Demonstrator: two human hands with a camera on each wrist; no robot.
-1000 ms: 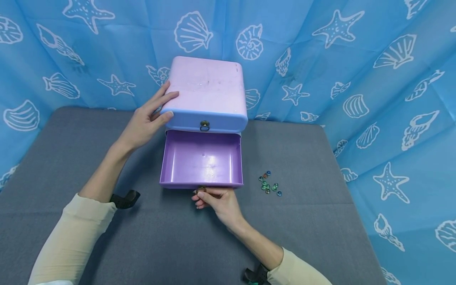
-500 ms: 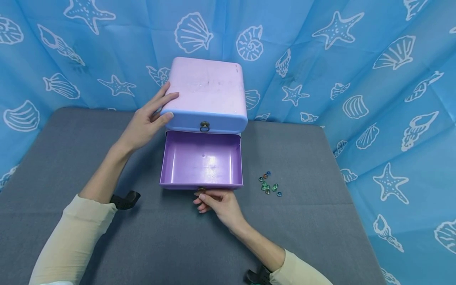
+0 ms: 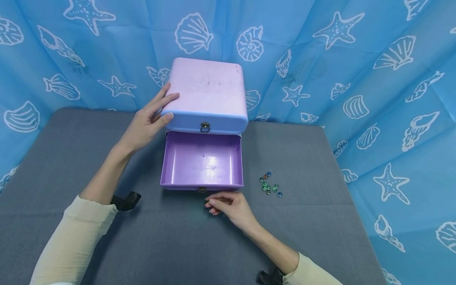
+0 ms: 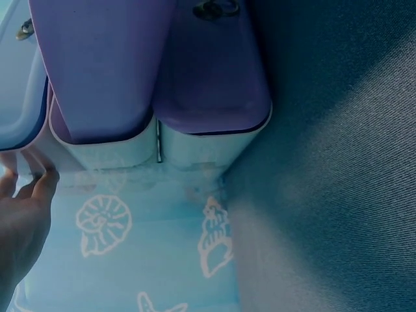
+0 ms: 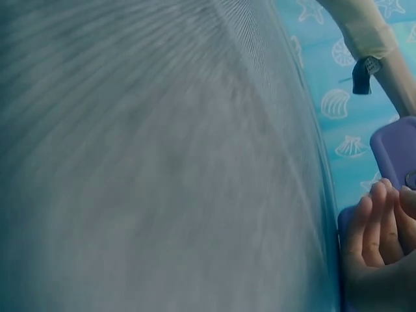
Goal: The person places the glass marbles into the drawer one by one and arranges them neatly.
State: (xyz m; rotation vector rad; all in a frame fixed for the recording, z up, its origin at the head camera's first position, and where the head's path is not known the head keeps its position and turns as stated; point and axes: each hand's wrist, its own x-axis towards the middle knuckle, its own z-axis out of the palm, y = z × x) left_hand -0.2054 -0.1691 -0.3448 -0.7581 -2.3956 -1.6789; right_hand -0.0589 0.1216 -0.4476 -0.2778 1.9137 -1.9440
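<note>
A small drawer cabinet with a pink top (image 3: 208, 85) stands at the back of the table. Its blue top drawer (image 3: 185, 120) is closed. Below that, a purple drawer (image 3: 203, 170) is pulled out, and nothing lies in it. In the left wrist view another purple drawer (image 4: 214, 78) sits closed at the bottom. My left hand (image 3: 144, 120) rests against the cabinet's upper left side, fingers extended over its edge. Just right of and below the open drawer's ring pull (image 3: 202, 189), my right hand (image 3: 229, 208) hovers apart from it, fingers loosely bent, holding nothing visible.
Several glass beads (image 3: 268, 188), green, blue and orange, lie on the grey tablecloth (image 3: 303, 229) right of the drawer. A blue curtain (image 3: 303, 47) with white shells and starfish hangs behind the table and along its right side.
My right hand has let go of the purple drawer's ring pull and moved a little right and toward me. The drawer and my left hand look the same.
</note>
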